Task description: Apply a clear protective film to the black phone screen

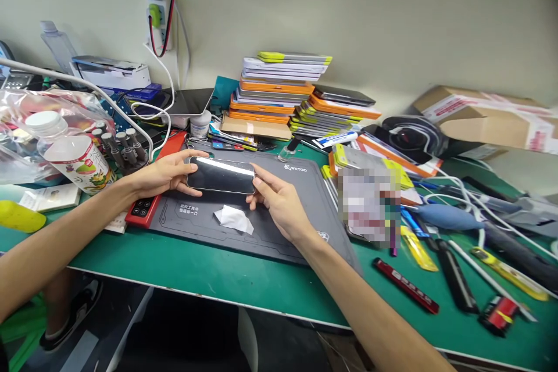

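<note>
A smartphone [222, 177] with a dark, glossy screen is held sideways between my two hands, above the grey work mat [279, 244]. My left hand [176, 173] grips its left end, thumb on the front edge and fingers behind. At the right end, my right hand [276, 197] is closed on the phone in the same way, thumb at the edge. A bright streak of light reflects along the top of the screen. Below the phone, a crumpled white wipe [234, 219] lies on the mat. The back of the phone is hidden.
Stacked orange, grey and lime boxes [272, 93] stand against the wall. A red device with buttons [142, 209] edges the mat's left side. To the right lie a dark red tool [405, 285], a blue air blower [449, 216] and cables. A paper cup [81, 163] stands left.
</note>
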Demonstrator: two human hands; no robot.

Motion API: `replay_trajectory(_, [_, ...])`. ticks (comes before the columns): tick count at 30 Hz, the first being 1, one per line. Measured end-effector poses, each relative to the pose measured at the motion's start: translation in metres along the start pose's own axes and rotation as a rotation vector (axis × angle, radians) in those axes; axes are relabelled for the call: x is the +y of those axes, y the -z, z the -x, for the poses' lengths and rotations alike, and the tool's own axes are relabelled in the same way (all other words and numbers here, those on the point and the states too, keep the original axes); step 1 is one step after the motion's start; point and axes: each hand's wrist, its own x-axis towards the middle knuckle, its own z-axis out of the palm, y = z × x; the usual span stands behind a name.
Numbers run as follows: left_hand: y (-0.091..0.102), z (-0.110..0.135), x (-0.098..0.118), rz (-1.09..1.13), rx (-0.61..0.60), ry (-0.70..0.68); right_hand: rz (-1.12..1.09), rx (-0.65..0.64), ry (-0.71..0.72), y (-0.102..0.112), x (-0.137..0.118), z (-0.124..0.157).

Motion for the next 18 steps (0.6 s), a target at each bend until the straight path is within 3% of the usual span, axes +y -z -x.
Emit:
replay_trajectory(5, [-0.0002,-0.0011,0.0009,0.010,-0.011,0.009,-0.076,-0.026,-0.012,-0.0007,-0.0060,0.0017])
replay_trajectory(10, [0.0025,-0.0021,-0.0038,-0.011,-0.034,-0.074,-0.013,-0.100,0.090,-0.0001,-0.0088,0.0028])
replay_trajectory(18, [0.0036,-0.0040,-0.0066,-0.036,0.032,-0.068,0.187,0.026,0.240,-0.0045,-0.0033,0.0054])
